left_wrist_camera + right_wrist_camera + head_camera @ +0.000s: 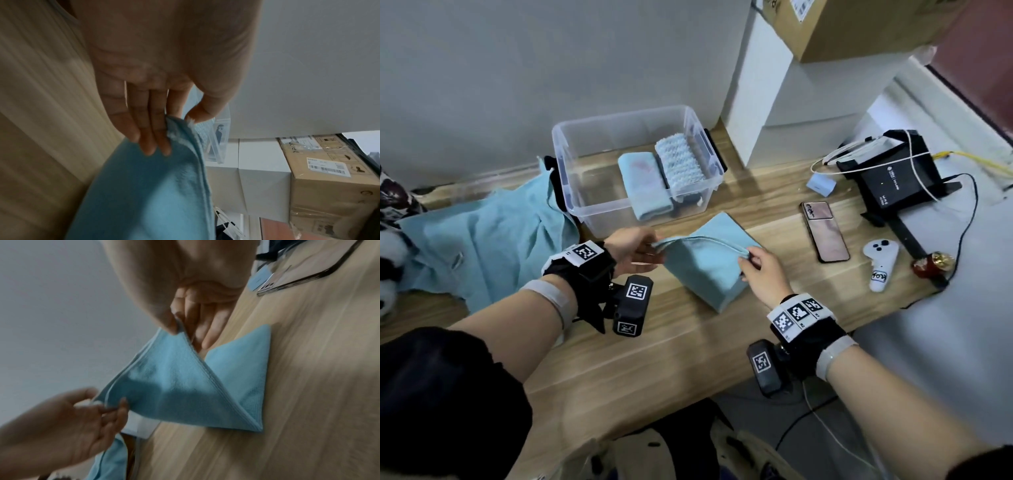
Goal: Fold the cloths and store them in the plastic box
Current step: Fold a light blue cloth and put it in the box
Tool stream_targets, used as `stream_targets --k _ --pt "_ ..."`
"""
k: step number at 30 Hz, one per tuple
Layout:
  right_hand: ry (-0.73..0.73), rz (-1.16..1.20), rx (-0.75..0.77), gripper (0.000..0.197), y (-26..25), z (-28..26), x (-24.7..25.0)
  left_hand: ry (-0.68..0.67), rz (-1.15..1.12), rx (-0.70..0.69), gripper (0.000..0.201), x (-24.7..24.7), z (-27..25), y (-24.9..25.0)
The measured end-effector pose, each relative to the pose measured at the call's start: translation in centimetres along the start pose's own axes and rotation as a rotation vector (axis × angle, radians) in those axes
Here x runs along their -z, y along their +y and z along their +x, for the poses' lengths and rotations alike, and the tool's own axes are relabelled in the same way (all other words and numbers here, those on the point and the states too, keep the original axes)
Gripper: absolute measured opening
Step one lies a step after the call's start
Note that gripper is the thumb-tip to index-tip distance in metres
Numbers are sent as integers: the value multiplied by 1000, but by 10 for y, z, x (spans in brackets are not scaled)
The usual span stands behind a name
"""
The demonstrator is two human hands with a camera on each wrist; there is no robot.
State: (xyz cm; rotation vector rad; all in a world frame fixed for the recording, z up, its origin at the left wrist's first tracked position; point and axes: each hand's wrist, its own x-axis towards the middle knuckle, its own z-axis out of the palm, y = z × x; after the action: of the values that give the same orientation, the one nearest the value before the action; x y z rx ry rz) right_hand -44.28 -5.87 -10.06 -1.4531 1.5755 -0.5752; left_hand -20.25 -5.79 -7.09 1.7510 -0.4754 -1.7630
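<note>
Wooden tabletop (688,349) against a grey wall; phone (824,231) and white controller (880,262) to the right.

Plastic box (571,192): clear, open, two folded cloths inside.

Blue cloth (705,270): partly folded, lower half on the table just in front of the box, upper edge lifted.

Left hand (635,250): fingers and thumb pinch one lifted corner.

Right hand (765,274): thumb and forefinger pinch the other.

Unfolded cloth (482,246): heaped left of the box.

Advice: keep the edge taut, lay corner onto corner, then smooth the crease flat.
</note>
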Motion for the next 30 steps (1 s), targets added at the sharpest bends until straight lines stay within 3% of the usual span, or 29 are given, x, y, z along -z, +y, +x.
stream_targets --k 3,7,10,11,14,17,20,24,30 --pt "-45 169 -27 16 -2 -4 12 -116 168 7 22 5 -1 -3" --pt "-136 324 -235 8 3 -18 15 -246 576 -47 39 14 6 -18" --pt "-220 285 -419 11 13 -29 8 -305 642 13 15 12 10 -31" --pt "-252 229 -451 11 19 -32 5 -291 649 31 2 10 10 -34" --pt "-328 171 -530 18 36 -41 -6 -162 792 0 19 7 18 -48" --pt "-383 185 -583 27 53 -46 -17 -92 981 -145 24 7 29 -61" --pt "-374 128 -574 21 64 -48 -23 -69 882 -257 16 4 35 -73" --pt "-377 -72 -464 14 76 -51 -28 -27 834 -297 21 -3 41 -89" --pt "-255 -329 -432 30 76 -52 -27 79 835 -316 23 -14 52 -100"
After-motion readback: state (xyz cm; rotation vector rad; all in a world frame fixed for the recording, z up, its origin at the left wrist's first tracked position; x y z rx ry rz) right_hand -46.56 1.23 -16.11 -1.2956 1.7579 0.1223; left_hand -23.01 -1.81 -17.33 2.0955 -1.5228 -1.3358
